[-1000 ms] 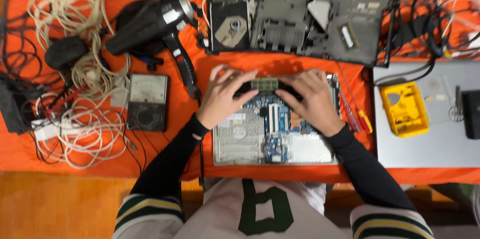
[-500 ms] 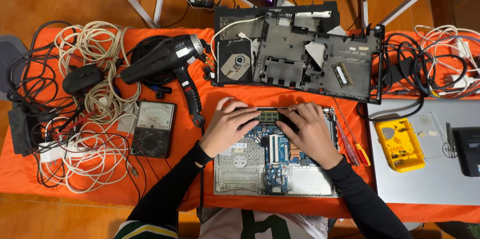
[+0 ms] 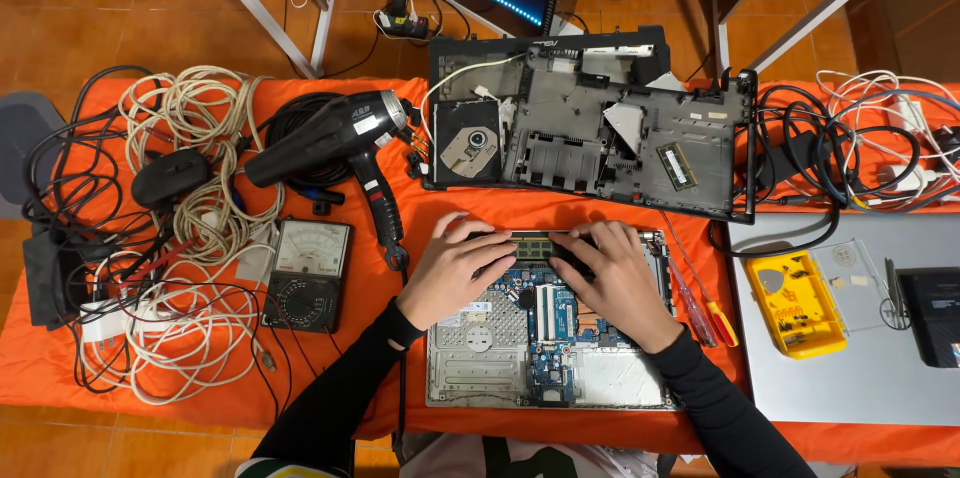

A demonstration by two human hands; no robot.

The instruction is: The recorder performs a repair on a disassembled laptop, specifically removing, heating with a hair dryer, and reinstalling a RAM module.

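While bent over the opened laptop base (image 3: 545, 348), left hand (image 3: 455, 273) and right hand (image 3: 615, 283), fingers curled, pressing the green memory module (image 3: 533, 245) between them.

The person wears a tight black long-sleeved top. The sleeves run down both forearms and end at the wrists in snug, plain cuffs with no buttons or markings. The left sleeve (image 3: 335, 398) and the right sleeve (image 3: 725, 408) look alike, smooth and close-fitting, with slight creases near the wrists. Both hands are bare: the left hand (image 3: 455, 268) and the right hand (image 3: 620, 283) carry no gloves, and no rings or watch can be made out. At the bottom edge a white garment (image 3: 520, 460) with a dark green shape on its front covers the torso.
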